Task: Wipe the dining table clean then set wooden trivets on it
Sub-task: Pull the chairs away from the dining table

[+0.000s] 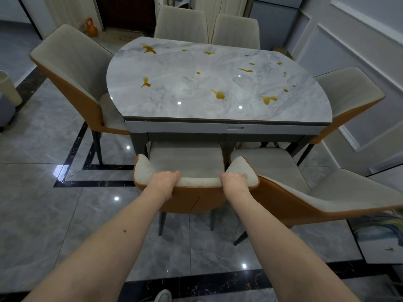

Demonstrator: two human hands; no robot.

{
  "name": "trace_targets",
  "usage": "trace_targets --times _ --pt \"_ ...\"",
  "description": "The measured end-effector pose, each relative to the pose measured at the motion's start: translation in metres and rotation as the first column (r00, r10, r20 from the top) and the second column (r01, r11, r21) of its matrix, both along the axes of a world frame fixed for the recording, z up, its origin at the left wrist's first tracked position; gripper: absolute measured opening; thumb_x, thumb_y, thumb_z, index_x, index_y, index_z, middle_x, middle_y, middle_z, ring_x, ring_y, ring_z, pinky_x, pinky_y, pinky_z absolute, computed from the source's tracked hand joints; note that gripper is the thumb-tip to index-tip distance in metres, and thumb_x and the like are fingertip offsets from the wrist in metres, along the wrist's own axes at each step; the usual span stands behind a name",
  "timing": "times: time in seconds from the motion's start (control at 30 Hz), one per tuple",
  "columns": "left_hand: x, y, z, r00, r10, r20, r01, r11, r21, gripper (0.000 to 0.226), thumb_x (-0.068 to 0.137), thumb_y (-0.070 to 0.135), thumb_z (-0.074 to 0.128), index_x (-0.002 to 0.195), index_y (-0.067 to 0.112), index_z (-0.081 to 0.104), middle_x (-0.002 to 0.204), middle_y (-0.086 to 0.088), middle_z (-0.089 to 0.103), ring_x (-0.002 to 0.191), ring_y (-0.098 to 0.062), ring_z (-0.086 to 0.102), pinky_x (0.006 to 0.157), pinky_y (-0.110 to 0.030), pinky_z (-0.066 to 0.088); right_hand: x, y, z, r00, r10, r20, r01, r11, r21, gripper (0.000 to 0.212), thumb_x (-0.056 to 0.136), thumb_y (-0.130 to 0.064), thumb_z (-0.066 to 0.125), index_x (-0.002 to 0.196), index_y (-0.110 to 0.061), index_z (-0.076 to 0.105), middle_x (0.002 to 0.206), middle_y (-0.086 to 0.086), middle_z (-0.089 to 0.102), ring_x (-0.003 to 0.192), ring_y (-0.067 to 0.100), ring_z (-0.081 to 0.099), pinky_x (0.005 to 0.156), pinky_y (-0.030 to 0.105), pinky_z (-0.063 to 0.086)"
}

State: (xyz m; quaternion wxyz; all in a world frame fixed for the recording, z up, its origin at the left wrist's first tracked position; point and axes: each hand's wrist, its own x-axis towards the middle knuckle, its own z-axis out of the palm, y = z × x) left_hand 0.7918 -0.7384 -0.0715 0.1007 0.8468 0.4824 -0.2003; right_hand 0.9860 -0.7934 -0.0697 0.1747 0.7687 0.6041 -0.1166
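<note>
The top of a chair back (199, 182) is being gripped by the left hand (164, 179) and the right hand (234, 180), fingers curled tight over it. The chair is being kept just before the table (174, 83), where brown spills (219, 94) are lying. Trivets are not being seen.

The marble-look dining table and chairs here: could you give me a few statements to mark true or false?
1. The grey marble-look dining table carries orange-brown spills. True.
2. Both hands grip the beige-and-orange chair's backrest. True: the left hand and the right hand each have a grip on its top edge.
3. Wooden trivets already sit on the table. False: none are visible.
4. One hand holds a cloth. False: no cloth is visible.
5. An orange jug stands on the floor beyond the table. True.
</note>
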Motion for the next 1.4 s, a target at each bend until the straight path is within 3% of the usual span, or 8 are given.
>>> trace_targets --times 0.8,1.4 --pt "0.013 0.003 0.003 0.999 0.031 0.023 -0.033 0.997 0.069 0.034 0.086 0.013 0.061 0.115 0.020 0.045 0.111 -0.004 0.063 0.103 -0.025 0.060 0.076 -0.033 0.041 0.011 0.012 -0.002 1.000 0.006 0.007 -0.006 1.000 -0.002 0.039 0.088 -0.002 0.059 0.124 -0.015 0.051 0.118 0.012 0.061 0.117 0.034 0.053 0.111 0.055 0.025" --pt "0.015 0.005 0.003 0.998 0.057 0.039 -0.058 0.998 0.031 0.039 0.085 0.015 0.065 0.118 0.020 0.044 0.110 -0.005 0.062 0.102 -0.024 0.060 0.084 -0.036 0.047 0.012 0.014 -0.005 1.000 -0.009 -0.012 0.009 1.000 0.023 0.041 0.087 -0.003 0.062 0.125 -0.016 0.051 0.118 0.012 0.061 0.117 0.034 0.053 0.113 0.057 0.022"
